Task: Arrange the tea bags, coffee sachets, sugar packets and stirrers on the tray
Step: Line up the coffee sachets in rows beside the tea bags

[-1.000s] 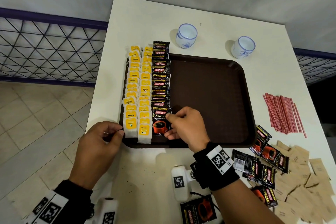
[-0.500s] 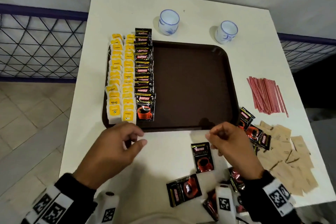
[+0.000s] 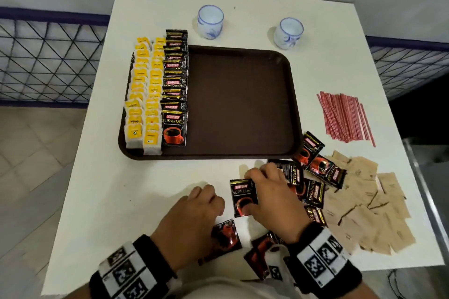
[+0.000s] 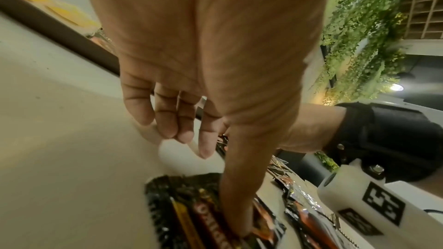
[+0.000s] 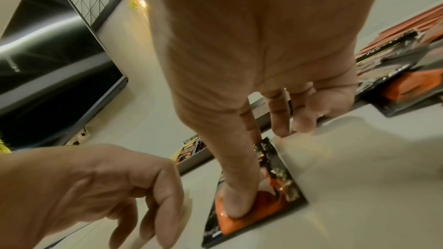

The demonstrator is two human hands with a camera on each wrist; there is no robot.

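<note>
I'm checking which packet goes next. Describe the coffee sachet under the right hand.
The coffee sachet is a flat, glossy black packet printed with gold lettering and a red cup. It lies face up on the white table, just in front of the brown tray. The right hand presses it, thumb on the red cup, fingers at its far edge. It appears sealed and not yet lifted.

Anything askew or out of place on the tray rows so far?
Slightly: the far ends of the tea bags and coffee sachets rows overhang the tray rim onto the table. Nothing spilled or torn.
</note>
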